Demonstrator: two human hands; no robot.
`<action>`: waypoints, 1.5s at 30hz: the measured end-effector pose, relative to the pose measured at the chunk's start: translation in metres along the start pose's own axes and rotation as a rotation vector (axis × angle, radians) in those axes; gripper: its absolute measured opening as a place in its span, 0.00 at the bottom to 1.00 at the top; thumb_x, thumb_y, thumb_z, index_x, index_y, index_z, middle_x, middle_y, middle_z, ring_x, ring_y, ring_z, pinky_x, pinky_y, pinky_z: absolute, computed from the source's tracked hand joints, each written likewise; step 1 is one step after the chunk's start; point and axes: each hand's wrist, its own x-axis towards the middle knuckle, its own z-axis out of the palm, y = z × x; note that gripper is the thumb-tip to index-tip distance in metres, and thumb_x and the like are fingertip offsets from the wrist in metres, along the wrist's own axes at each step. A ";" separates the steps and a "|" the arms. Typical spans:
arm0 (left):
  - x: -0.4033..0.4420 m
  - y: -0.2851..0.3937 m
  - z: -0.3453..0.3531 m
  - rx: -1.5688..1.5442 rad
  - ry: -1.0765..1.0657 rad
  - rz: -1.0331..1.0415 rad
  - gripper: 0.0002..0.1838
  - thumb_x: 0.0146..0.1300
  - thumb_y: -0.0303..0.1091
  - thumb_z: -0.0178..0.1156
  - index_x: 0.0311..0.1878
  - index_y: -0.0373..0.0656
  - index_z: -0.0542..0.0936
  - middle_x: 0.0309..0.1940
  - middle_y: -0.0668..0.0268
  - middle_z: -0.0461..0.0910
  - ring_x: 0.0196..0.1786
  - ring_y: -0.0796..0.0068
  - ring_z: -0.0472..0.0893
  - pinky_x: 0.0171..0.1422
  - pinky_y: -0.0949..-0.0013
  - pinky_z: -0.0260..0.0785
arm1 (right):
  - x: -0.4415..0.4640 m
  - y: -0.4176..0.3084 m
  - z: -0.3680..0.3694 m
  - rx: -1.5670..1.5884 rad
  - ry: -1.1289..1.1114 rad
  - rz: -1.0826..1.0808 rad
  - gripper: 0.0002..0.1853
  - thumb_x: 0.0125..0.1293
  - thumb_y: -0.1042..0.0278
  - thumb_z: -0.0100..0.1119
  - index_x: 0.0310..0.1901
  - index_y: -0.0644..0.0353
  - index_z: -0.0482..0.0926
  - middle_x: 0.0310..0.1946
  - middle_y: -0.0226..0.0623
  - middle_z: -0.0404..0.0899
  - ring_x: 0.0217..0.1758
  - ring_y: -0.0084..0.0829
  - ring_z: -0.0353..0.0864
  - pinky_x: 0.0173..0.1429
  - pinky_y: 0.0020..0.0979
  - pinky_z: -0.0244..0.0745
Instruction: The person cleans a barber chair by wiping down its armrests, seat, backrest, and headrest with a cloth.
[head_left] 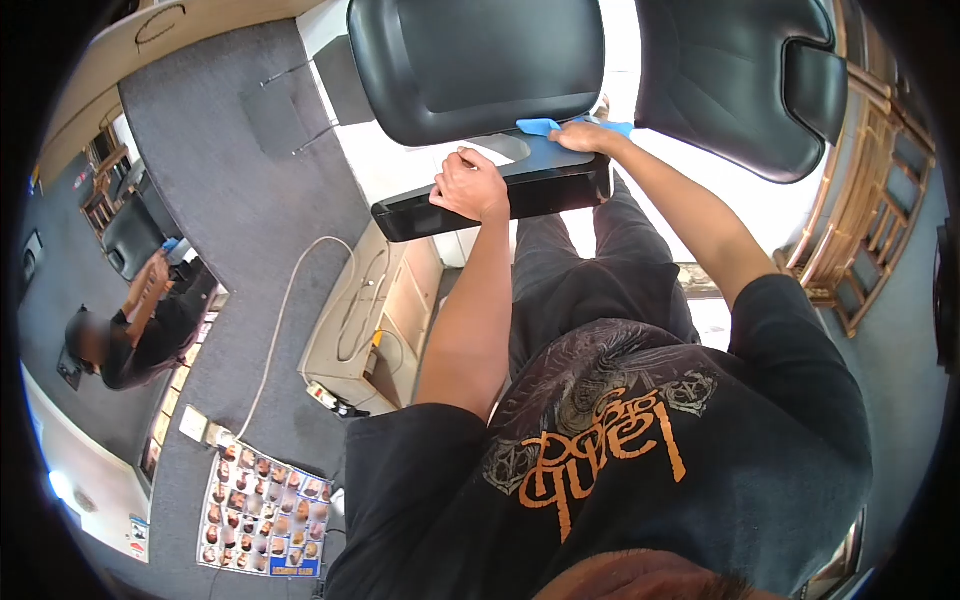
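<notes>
A black leather chair seat (490,65) fills the top middle, with a dark glossy panel (540,192) below it, nearest to my body. My left hand (468,186) rests on the left part of this panel with its fingers curled in; whether anything is inside them is hidden. Farther right, my right hand (585,137) holds a blue cloth (538,127) just under the seat's front edge. Part of the cloth sticks out on each side of the hand.
A padded black backrest (735,85) is at the upper right, beside a wooden rack (850,190). A wooden cabinet (375,320) with a cable stands at the left. A poster of heads (262,512) hangs near a socket, and a mirror (75,270) shows a person.
</notes>
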 end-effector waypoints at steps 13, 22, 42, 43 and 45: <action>0.001 0.004 -0.002 -0.051 0.021 -0.068 0.16 0.72 0.40 0.56 0.30 0.45 0.86 0.30 0.68 0.87 0.38 0.63 0.82 0.57 0.57 0.63 | 0.066 -0.025 0.034 -0.301 0.089 0.065 0.35 0.78 0.41 0.35 0.72 0.59 0.76 0.76 0.47 0.71 0.80 0.49 0.69 0.82 0.49 0.61; 0.001 0.006 -0.005 -0.036 0.027 -0.061 0.16 0.71 0.39 0.55 0.29 0.45 0.85 0.30 0.67 0.87 0.38 0.63 0.83 0.56 0.58 0.64 | 0.036 -0.021 0.025 -0.147 -0.002 -0.136 0.37 0.78 0.39 0.33 0.75 0.56 0.73 0.77 0.50 0.69 0.79 0.50 0.68 0.81 0.50 0.60; -0.001 0.003 0.001 -0.065 0.057 -0.058 0.18 0.72 0.40 0.55 0.28 0.45 0.86 0.31 0.69 0.88 0.39 0.64 0.82 0.57 0.58 0.63 | 0.018 -0.005 0.016 -0.306 0.189 0.121 0.36 0.78 0.38 0.36 0.69 0.58 0.78 0.73 0.48 0.75 0.77 0.50 0.72 0.78 0.54 0.66; 0.000 0.003 0.001 -0.069 0.061 -0.056 0.18 0.72 0.40 0.55 0.28 0.45 0.86 0.31 0.68 0.88 0.39 0.64 0.82 0.57 0.58 0.63 | 0.017 -0.010 0.019 -0.313 0.198 0.046 0.36 0.78 0.38 0.36 0.68 0.59 0.79 0.73 0.49 0.75 0.77 0.50 0.72 0.77 0.53 0.66; 0.001 0.003 -0.001 -0.066 0.054 -0.053 0.18 0.72 0.40 0.55 0.28 0.45 0.86 0.31 0.68 0.88 0.39 0.63 0.83 0.57 0.58 0.63 | 0.008 -0.030 0.021 -0.224 0.125 -0.095 0.36 0.78 0.38 0.39 0.69 0.62 0.78 0.72 0.52 0.75 0.77 0.51 0.72 0.77 0.50 0.67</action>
